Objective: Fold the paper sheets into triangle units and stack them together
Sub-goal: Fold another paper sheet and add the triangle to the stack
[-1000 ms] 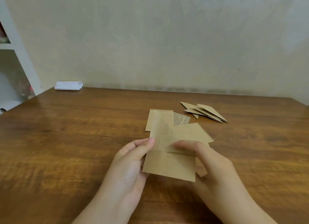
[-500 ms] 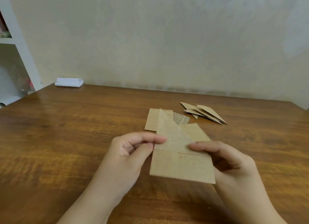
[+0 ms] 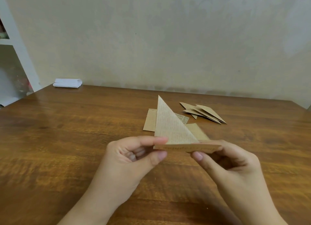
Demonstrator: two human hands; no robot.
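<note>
I hold a brown printed paper sheet (image 3: 170, 129) above the wooden table (image 3: 67, 140); its upper part stands up as a triangle and its lower flap shows edge-on as a thin strip. My left hand (image 3: 133, 155) pinches the left end of it between thumb and forefinger. My right hand (image 3: 228, 162) pinches the right end of the strip. Behind the held sheet, flat brown sheets (image 3: 149, 120) lie on the table. A pile of several folded triangle units (image 3: 204, 113) lies further back to the right.
A folded white cloth (image 3: 67, 83) lies at the table's far left corner by the wall. A white shelf unit (image 3: 11, 56) stands beyond the left edge. The beige wall runs along the table's far edge.
Both hands have lifted the sheet and tipped it: the lower flap, seen flat before, now shows edge-on, and the triangular part stands upright. Thumbs moved under the strip.
</note>
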